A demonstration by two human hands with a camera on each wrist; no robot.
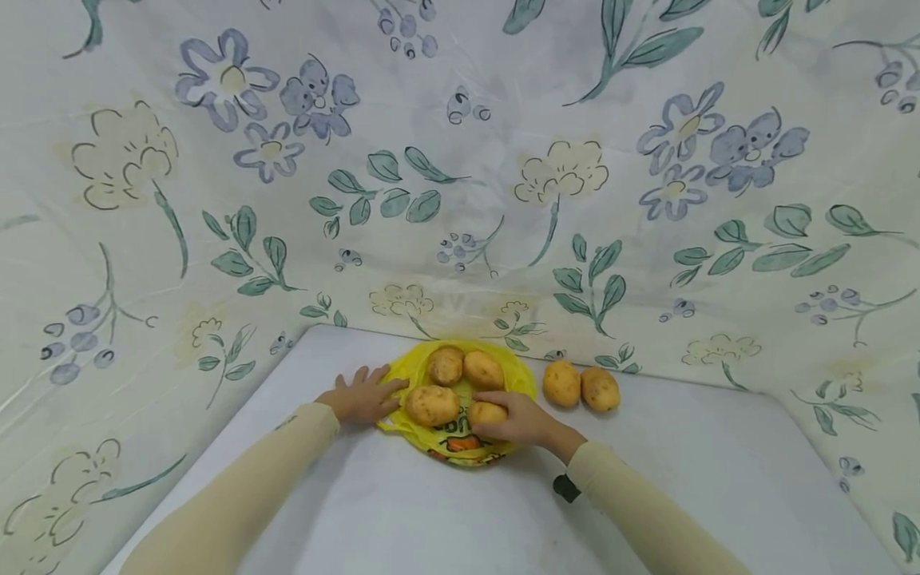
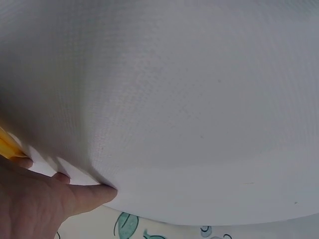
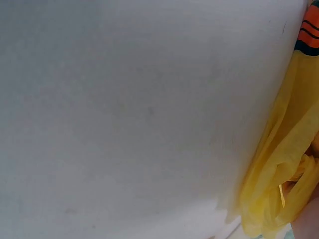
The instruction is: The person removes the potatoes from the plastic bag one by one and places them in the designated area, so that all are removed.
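Note:
A yellow plastic bag (image 1: 513, 375) lies flat on the white table (image 1: 402, 511). Three potatoes (image 1: 446, 366) (image 1: 483, 370) (image 1: 432, 405) rest on it. My right hand (image 1: 519, 418) grips a fourth potato (image 1: 485, 413) at the bag's near side, fingers curled over it. My left hand (image 1: 362, 397) lies flat with straight fingers on the bag's left edge. In the left wrist view the left hand (image 2: 35, 204) presses on the table beside a sliver of the bag (image 2: 7, 144). The right wrist view shows crumpled bag (image 3: 284, 174) only; the potato is hidden there.
Two more potatoes (image 1: 561, 383) (image 1: 600, 389) sit side by side on the table just right of the bag. A floral cloth (image 1: 460, 160) hangs behind and along both sides of the table. Bare table surface stretches toward me.

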